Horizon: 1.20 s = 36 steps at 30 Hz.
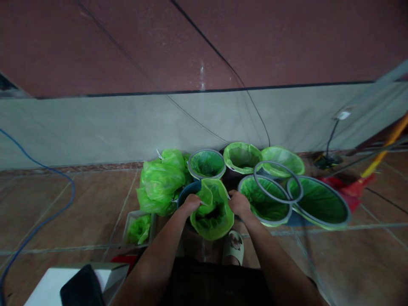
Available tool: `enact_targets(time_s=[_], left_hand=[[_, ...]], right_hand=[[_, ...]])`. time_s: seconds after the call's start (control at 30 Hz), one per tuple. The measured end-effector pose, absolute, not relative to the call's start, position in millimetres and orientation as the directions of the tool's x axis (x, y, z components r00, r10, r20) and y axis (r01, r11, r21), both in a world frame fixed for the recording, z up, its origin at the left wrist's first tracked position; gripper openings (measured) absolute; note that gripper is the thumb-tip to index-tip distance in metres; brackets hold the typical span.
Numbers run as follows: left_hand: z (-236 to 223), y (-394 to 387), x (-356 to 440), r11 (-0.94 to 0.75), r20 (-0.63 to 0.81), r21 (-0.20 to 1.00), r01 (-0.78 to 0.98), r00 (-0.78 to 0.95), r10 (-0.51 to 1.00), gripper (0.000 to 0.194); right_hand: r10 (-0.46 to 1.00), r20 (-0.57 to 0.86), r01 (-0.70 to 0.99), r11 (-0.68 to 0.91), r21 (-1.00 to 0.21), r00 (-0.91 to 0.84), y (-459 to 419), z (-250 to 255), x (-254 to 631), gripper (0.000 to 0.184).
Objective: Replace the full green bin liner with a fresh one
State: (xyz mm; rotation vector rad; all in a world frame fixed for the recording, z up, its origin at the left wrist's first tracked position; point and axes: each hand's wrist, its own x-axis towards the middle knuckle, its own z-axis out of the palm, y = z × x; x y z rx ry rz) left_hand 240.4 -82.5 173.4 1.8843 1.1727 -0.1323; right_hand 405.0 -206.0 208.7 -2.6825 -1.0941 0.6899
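The person's left hand and right hand grip a translucent green plastic bag; a bulging green plastic bundle lies beyond the left hand.

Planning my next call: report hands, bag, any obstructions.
Left hand and right hand gripping green bag. Bag open, partly covering blue bin. Gray ring over lined bins at right, clear of hands.

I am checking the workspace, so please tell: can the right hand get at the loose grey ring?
Probably yes: the loose grey ring lies atop lined bins near the right hand, apparently uncovered, though that hand holds the green bag.
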Motion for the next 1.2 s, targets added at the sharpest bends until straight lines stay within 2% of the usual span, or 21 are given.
enact_targets(time_s=[0.17, 0.3, 0.47, 0.53, 0.6, 0.73, 0.8, 0.87, 0.9, 0.97, 1.07, 1.2], left_hand=[[181, -73, 234, -0.203, -0.529, 0.55, 0.81, 0.526, 0.666, 0.025], [192, -69, 232, -0.291, -0.468, 0.496, 0.818, 0.534, 0.704, 0.009], [207, -70, 230, -0.324, -0.346, 0.44, 0.838, 0.491, 0.8, 0.012], [215, -69, 228, -0.321, -0.289, 0.464, 0.826, 0.484, 0.826, 0.012], [225, -65, 227, -0.314, -0.226, 0.513, 0.799, 0.478, 0.848, 0.015], [249, -59, 226, -0.289, -0.114, 0.647, 0.706, 0.465, 0.878, 0.023], [264, -58, 225, -0.258, -0.044, 0.774, 0.579, 0.455, 0.89, 0.027], [279, -57, 221, -0.154, 0.03, 0.951, 0.269, 0.415, 0.909, 0.029], [287, -57, 219, -0.071, 0.038, 0.995, 0.07, 0.389, 0.92, 0.028], [298, -57, 214, 0.106, -0.011, 0.967, -0.233, 0.376, 0.927, 0.028], [304, -60, 212, 0.189, -0.051, 0.939, -0.288, 0.424, 0.904, 0.026], [299, -69, 219, 0.077, 0.038, 0.981, -0.177, 0.567, 0.823, 0.027]], right_hand=[[0.716, -0.289, 0.616, -0.696, -0.369, 0.636, -204, 210, 404, 0.031], [0.739, -0.223, 0.614, -0.66, -0.433, 0.636, -204, 213, 403, 0.029], [0.751, -0.139, 0.602, -0.611, -0.514, 0.645, -200, 220, 400, 0.028], [0.757, -0.093, 0.593, -0.576, -0.563, 0.647, -196, 224, 398, 0.03], [0.757, -0.014, 0.563, -0.497, -0.66, 0.653, -193, 228, 396, 0.03], [0.738, 0.135, 0.371, -0.165, -0.914, 0.661, -187, 247, 386, 0.026], [0.729, 0.186, 0.252, 0.02, -0.968, 0.659, -186, 261, 379, 0.025], [0.72, 0.223, 0.16, 0.156, -0.975, 0.657, -186, 276, 373, 0.024], [0.72, 0.224, 0.112, 0.2, -0.973, 0.656, -186, 282, 371, 0.025], [0.729, 0.19, 0.001, 0.251, -0.968, 0.657, -186, 292, 367, 0.027], [0.758, 0.099, -0.162, 0.263, -0.951, 0.645, -186, 297, 365, 0.034], [0.836, 0.015, -0.216, 0.159, -0.963, 0.549, -183, 294, 360, 0.04]])
